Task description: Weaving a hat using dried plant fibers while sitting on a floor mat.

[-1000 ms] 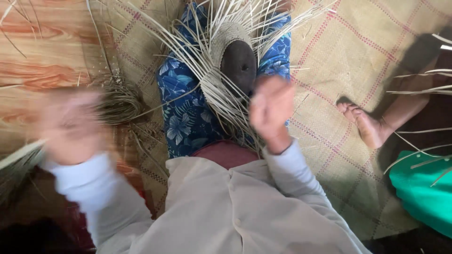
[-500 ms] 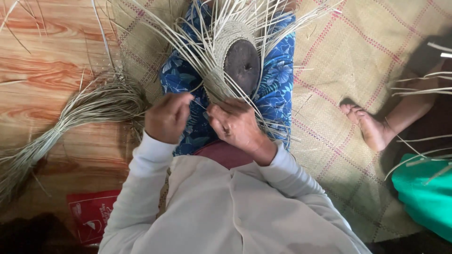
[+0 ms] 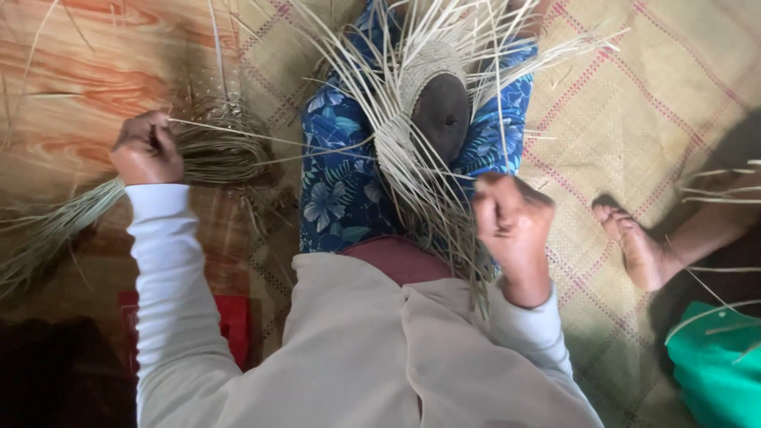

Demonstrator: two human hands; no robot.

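A half-woven straw piece (image 3: pixel 412 87) sits over a dark rounded mould (image 3: pixel 441 116) on my lap, which is covered in blue flowered cloth (image 3: pixel 337 190). Loose pale straws fan out from it in all directions. My left hand (image 3: pixel 145 148) is out to the left, pinching a thin straw strand (image 3: pixel 261 141) that stretches from it toward the weave. My right hand (image 3: pixel 511 218) is a closed fist at the lower right of the weave, gripping straw strands that run up into it.
A bundle of dry straw (image 3: pixel 87 206) lies on the wood-patterned floor (image 3: pixel 79 71) by my left hand. A checked woven mat (image 3: pixel 634 103) covers the right side. Another person's bare foot (image 3: pixel 634 242) and green cloth (image 3: pixel 717 361) are at right. A red packet (image 3: pixel 234 321) lies lower left.
Half a second ago both hands were together at the weave's lower edge. My left hand has swung out left, drawing a strand taut; my right hand has moved right and closed.
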